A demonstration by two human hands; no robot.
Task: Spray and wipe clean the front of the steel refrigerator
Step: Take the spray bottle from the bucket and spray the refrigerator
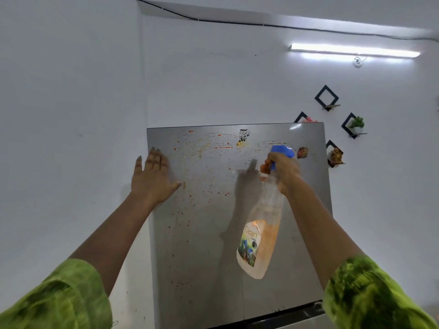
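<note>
One hand grips the spray bottle; the other lies flat.

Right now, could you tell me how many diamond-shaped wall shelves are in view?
4: the highest shelf; the plant shelf at far right; the figurine shelf beside the refrigerator's right edge; a half-hidden shelf peeking over its top. Others may hide behind it.

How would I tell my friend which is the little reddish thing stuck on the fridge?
Find the big steel refrigerator door and look near its upper right edge, just right of the blue head of the spray bottle. The magnet there is small, roundish and reddish-brown. The only other decoration on the door, a black leafy sticker at top centre, is darker and farther left.
</note>
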